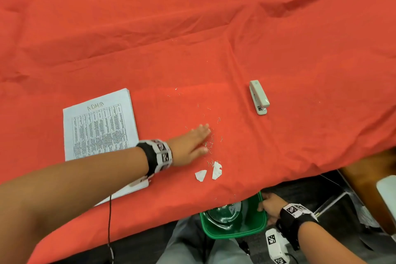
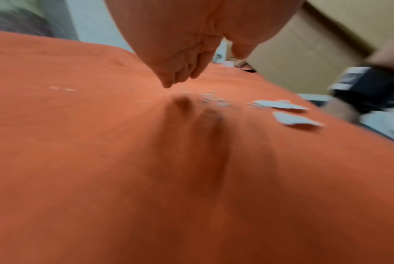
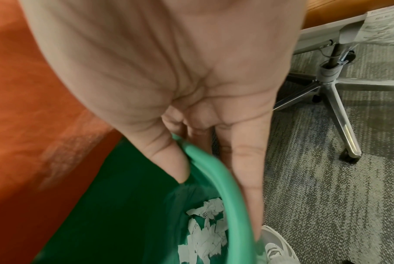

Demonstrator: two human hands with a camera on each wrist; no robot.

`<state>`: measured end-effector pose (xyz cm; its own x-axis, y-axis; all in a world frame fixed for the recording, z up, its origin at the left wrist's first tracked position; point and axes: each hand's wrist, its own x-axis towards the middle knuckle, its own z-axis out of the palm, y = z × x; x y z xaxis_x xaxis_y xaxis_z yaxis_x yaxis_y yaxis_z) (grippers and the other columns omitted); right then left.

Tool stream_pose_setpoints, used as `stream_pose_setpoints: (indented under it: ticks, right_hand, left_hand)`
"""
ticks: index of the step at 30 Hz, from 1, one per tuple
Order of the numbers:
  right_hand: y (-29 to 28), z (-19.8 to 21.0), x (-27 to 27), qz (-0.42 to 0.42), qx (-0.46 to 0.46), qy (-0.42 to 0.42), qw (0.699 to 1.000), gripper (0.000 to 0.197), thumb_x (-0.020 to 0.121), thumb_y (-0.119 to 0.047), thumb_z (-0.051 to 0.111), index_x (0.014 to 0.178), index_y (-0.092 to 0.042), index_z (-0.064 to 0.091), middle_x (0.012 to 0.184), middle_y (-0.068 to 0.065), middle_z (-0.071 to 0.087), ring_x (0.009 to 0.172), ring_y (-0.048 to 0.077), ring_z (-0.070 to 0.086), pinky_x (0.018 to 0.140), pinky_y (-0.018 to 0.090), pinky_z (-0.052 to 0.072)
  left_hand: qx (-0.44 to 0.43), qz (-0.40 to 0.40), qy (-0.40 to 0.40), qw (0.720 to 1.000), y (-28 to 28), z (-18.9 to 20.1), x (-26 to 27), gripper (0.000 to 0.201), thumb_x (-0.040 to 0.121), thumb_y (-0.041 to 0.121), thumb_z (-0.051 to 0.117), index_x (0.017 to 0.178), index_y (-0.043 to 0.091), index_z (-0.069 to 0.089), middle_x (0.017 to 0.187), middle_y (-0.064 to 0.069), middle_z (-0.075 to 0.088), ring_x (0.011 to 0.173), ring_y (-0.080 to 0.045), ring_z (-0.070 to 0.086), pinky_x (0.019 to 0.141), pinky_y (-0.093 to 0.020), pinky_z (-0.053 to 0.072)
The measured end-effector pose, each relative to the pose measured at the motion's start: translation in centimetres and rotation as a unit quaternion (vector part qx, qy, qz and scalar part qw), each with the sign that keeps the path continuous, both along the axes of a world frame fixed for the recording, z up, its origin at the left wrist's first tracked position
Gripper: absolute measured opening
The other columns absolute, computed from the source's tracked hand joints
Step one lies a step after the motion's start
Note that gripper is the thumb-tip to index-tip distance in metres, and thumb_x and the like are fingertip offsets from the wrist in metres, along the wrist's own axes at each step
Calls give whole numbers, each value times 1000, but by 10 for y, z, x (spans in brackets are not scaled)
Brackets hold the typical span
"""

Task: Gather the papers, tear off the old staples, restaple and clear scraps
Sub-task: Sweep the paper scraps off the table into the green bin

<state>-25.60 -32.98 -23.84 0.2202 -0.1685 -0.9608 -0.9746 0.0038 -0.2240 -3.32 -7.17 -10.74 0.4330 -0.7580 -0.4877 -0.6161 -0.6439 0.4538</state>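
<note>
A stack of printed papers [image 1: 99,128] lies on the red cloth at the left. My left hand [image 1: 192,141] lies flat with straight fingers on the cloth, touching a scatter of loose staples [image 1: 211,141]. Two torn paper scraps [image 1: 209,172] [image 2: 291,114] lie just nearer the table edge. My right hand [image 1: 269,207] [image 3: 191,157] grips the rim of a green bin [image 1: 255,230] [image 3: 216,187] held below the table edge; thumb inside, fingers outside. Torn scraps [image 3: 207,232] lie in the bin. A grey stapler [image 1: 259,97] lies to the right.
The red cloth [image 1: 214,28] covers the whole table, with folds at the back right. An office chair base [image 3: 327,85] stands on the carpet to the right. My knees are under the table edge behind the bin.
</note>
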Motion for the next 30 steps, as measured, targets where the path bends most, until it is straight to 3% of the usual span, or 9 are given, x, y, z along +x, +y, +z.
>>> stream_pose_setpoints:
  ticks: [3, 6, 9, 11, 15, 20, 26, 28, 30]
  right_hand:
    - [1, 1, 1, 8, -7, -4, 1000, 37, 76, 17, 41, 99, -4, 61, 101, 40, 64, 87, 59, 63, 72, 72, 48]
    - [0, 5, 1, 21, -16, -3, 1000, 36, 77, 16, 41, 95, -8, 61, 98, 38, 65, 84, 58, 64, 67, 65, 53]
    - [-2, 5, -2, 6, -19, -6, 1000, 35, 77, 18, 40, 94, -5, 61, 82, 28, 67, 68, 45, 67, 53, 48, 57]
    - [-4, 5, -3, 3, -22, -9, 1000, 35, 77, 19, 41, 93, -4, 62, 78, 23, 67, 66, 37, 65, 51, 41, 56]
    - [-5, 6, -5, -11, -20, -3, 1000, 34, 78, 21, 39, 90, -2, 61, 79, 24, 65, 65, 35, 64, 44, 36, 53]
    - [-5, 7, -6, -16, -11, 5, 1000, 33, 77, 20, 40, 92, -4, 59, 89, 29, 67, 76, 46, 67, 53, 49, 57]
    - [-2, 10, -5, -21, 8, 5, 1000, 35, 79, 22, 36, 87, -4, 58, 86, 27, 66, 72, 43, 65, 48, 46, 56]
    - [-2, 11, -4, -19, 8, 2, 1000, 36, 80, 22, 35, 87, -5, 58, 86, 27, 65, 71, 41, 64, 47, 45, 56]
    - [-1, 12, -4, -18, 9, -1, 1000, 38, 79, 22, 35, 88, -7, 58, 89, 29, 65, 75, 43, 64, 48, 47, 56]
  left_hand:
    - [-1, 132, -57, 990, 4, -2, 63, 68, 101, 36, 35, 152, 6, 2, 160, -12, -9, 149, -24, -7, 121, -35, 0]
    - [31, 258, -94, 961, 16, -9, 114, 74, 99, 43, 35, 151, 3, 1, 159, -16, -10, 148, -30, -8, 120, -40, 1]
    - [56, 313, -83, 944, 19, -22, 129, 79, 98, 48, 36, 151, 1, 0, 159, -18, -9, 148, -31, -7, 121, -42, 3]
    - [57, 295, -84, 950, 12, -29, 126, 81, 97, 50, 36, 151, 1, 0, 159, -18, -10, 148, -32, -7, 121, -44, 3]
    - [29, 216, -85, 972, -9, -33, 105, 81, 97, 49, 37, 151, 3, -1, 159, -16, -13, 148, -31, -10, 121, -43, 0]
    - [5, 66, -52, 996, -26, -27, 41, 82, 96, 48, 39, 152, 6, -4, 159, -12, -16, 147, -27, -13, 122, -42, 0]
    - [-7, -88, 29, 996, -15, -10, -53, 80, 97, 50, 36, 152, 9, -6, 159, -7, -17, 147, -17, -16, 119, -30, -5]
    - [-9, -106, 36, 994, -12, -6, -67, 78, 98, 51, 34, 152, 11, -6, 159, -4, -16, 146, -14, -15, 117, -26, -6]
    - [-18, -77, 24, 997, -13, -4, -56, 75, 99, 48, 34, 152, 11, -4, 160, -4, -15, 146, -14, -14, 120, -29, -4]
